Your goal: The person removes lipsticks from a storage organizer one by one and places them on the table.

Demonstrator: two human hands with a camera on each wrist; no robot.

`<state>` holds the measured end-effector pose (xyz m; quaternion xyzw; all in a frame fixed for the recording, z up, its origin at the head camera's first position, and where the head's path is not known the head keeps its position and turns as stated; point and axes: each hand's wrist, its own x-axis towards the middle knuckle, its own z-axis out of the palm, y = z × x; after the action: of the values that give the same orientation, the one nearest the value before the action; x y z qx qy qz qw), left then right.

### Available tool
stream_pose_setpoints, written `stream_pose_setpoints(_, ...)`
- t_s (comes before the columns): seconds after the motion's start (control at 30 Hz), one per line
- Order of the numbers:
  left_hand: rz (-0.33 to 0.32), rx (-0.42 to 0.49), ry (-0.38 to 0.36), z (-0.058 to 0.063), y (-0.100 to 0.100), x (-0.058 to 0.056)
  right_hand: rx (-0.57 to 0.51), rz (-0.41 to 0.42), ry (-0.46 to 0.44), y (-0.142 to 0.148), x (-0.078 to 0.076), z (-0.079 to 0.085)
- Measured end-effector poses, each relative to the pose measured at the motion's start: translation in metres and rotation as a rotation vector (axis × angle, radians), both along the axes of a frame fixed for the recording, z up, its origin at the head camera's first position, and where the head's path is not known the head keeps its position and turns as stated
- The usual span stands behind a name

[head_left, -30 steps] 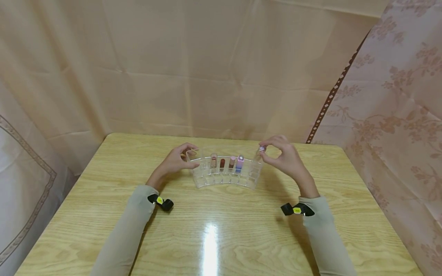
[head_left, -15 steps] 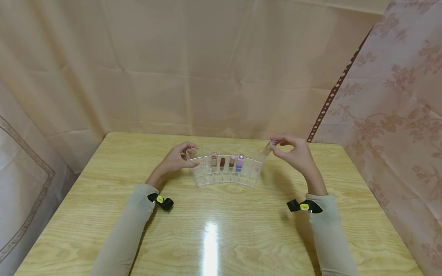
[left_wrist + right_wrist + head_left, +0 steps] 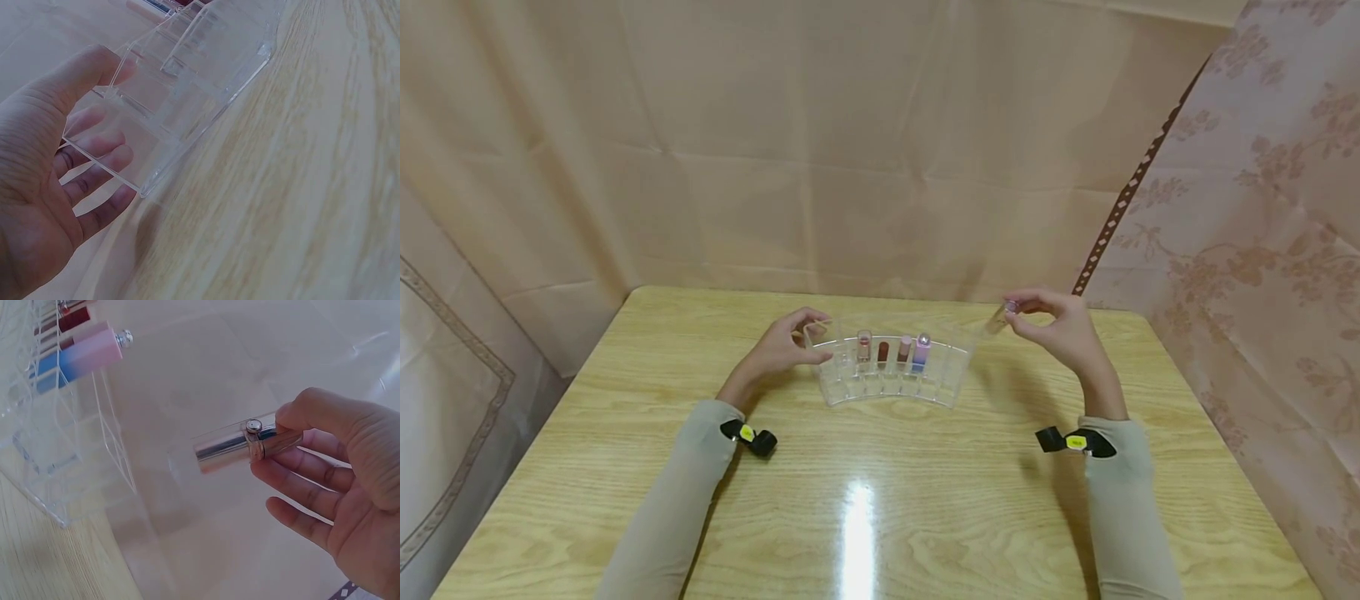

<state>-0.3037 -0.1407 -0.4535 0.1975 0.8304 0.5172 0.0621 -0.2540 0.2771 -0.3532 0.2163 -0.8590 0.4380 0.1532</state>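
A clear acrylic lipstick organizer [image 3: 891, 392], curved and stepped, stands on the table. My left hand [image 3: 781, 343] grips its left end; in the left wrist view the thumb [image 3: 94, 69] lies at one side of the clear wall and the fingertips [image 3: 119, 150] show through it. Right of the organizer, my right hand [image 3: 1060, 333] pinches a lipstick [image 3: 225, 453] between thumb and fingers. That lipstick is shiny rose gold with a clear casing and a small metal knob, and it tilts down to the left, away from the organizer.
Upright in the organizer's back row are a pink-and-blue lipstick [image 3: 921, 353], a pink-capped one [image 3: 904, 350], a dark red one [image 3: 883, 353] and a clear-capped one [image 3: 864, 347]. A wood-grain table [image 3: 775, 517] lies beneath, with a beige curtain [image 3: 880, 167] behind its far edge.
My right hand has moved to the right with the lipstick, from the organizer's right end to a spot beyond it. The left hand and the organizer have stayed in place.
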Motion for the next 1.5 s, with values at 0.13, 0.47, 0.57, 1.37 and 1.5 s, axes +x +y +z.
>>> stream_pose_setpoints(0.13, -0.002, -0.002, 0.004, 0.012, 0.001, 0.009, 0.001, -0.002, -0.006, 0.005, 0.0, 0.002)
stream_pose_setpoints(0.47, 0.008, -0.011, -0.002, 0.01, 0.0, 0.006, 0.025, -0.043, -0.007, 0.015, -0.004, 0.0)
stream_pose_setpoints(0.57, 0.01, -0.015, -0.005, -0.002, -0.002, -0.002, 0.03, -0.04, 0.001, 0.016, -0.005, 0.0)
stream_pose_setpoints(1.37, 0.011, -0.011, 0.012, -0.024, -0.005, -0.015, 0.044, -0.054, -0.058, 0.034, -0.033, -0.042)
stream_pose_setpoints(1.5, 0.004, -0.016, 0.006, -0.013, -0.003, -0.008, 0.06, -0.066, -0.062, 0.023, -0.024, -0.032)
